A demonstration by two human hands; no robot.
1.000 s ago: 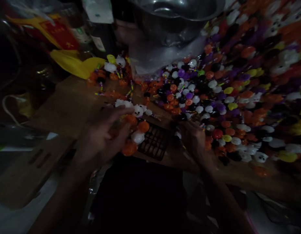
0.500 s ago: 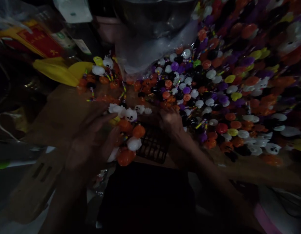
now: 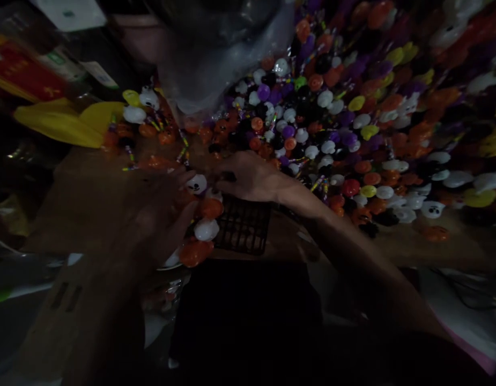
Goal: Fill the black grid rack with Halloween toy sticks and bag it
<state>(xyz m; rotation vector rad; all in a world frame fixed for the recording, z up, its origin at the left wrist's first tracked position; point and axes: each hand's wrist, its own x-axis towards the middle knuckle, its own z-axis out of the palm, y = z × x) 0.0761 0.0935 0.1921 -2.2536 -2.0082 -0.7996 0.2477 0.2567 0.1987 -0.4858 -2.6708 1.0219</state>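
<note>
My left hand curves round the left side of a small cluster of plastic figures, thumb and fingers apart. In that cluster are a white figure with a black face, an orange one, a white one and a larger orange one. Just right of the white face, my right hand reaches in from the right with bent fingers. Its fingertips are dim, and what they hold cannot be made out. Under my right hand lies a black slatted tray with several round openings.
A large heap of orange, white, purple, black and yellow figures covers the right side. Behind the tray stands a clear plastic bag. Yellow pieces lie at the back left of the brown tabletop.
My right hand has moved left from the heap's edge to the small cluster. My left hand has closed in somewhat round the cluster. The whole view has shifted.
</note>
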